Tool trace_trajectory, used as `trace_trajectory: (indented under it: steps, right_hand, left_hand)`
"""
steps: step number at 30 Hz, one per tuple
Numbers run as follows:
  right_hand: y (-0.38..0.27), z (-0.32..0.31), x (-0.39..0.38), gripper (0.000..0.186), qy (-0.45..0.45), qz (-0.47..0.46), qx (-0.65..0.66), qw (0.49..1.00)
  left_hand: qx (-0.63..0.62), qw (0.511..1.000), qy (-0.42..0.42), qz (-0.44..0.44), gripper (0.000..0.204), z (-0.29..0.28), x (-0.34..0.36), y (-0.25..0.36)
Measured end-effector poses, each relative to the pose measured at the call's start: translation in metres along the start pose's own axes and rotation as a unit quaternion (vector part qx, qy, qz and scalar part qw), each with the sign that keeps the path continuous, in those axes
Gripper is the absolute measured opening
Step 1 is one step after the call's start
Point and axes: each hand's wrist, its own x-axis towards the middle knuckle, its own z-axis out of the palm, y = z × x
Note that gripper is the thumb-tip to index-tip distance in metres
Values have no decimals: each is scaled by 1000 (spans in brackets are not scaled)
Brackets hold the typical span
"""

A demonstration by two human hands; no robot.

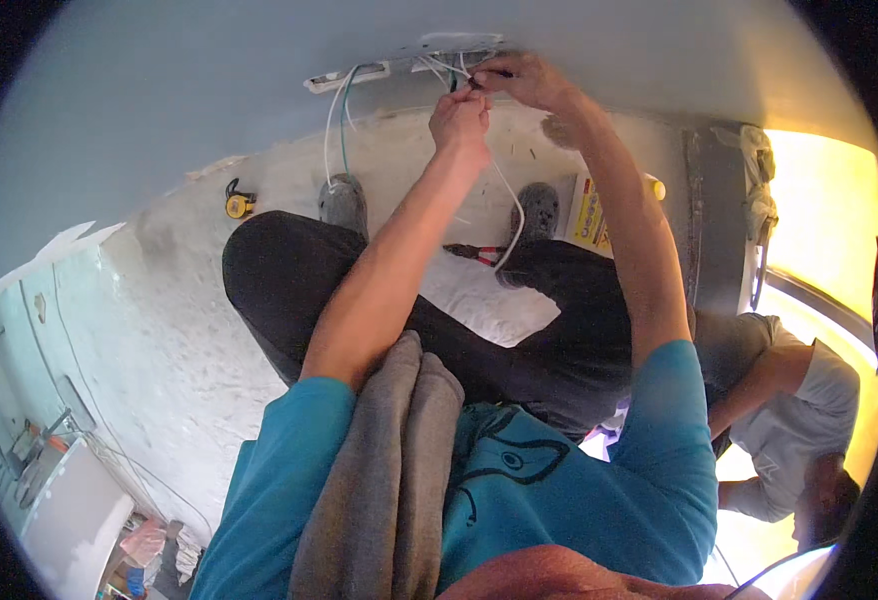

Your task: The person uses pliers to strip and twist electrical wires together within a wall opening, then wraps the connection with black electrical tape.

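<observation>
My left hand (462, 122) is closed in a pinch at the wall, just below an opening with wires (437, 66) coming out of it. From the right, my right hand (527, 82) meets it, its fingers also pinched at the wire ends. A small dark piece shows between the fingertips; its kind is too small to make out. A white cable (511, 195) hangs below my hands toward the floor. Left of them, a second wall box (374, 72) has a white wire (329, 135) and a green wire (345, 120) trailing down to my shoe.
On the floor lie a yellow tape measure (240, 202), red-handled pliers (474, 252) and a yellow-and-white box (589, 212). A person (799, 410) bends at the right, near a bright opening. Assorted clutter (144, 550) lies at the lower left.
</observation>
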Motion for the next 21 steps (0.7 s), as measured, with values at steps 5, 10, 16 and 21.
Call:
trace_trajectory:
  steps: [5, 10, 16, 21]
  right_hand:
    - [5, 8, 7, 45, -23, 17, 46, 999]
    - [16, 5, 11, 44, -92, 36, 130, 987]
    - [-2, 8, 17, 43, -134, 83, 216, 964]
    - [34, 27, 25, 46, -160, 47, 349, 922]
  left_hand:
    - [4, 1000, -3, 9, 3, 4, 2, -8]
    - [-76, 993, 35, -87, 6, 9, -5, -17]
    - [-122, 987, -3, -108, 28, -9, -1, -16]
    - [-108, 988, -23, -110, 41, 3, -7, -9]
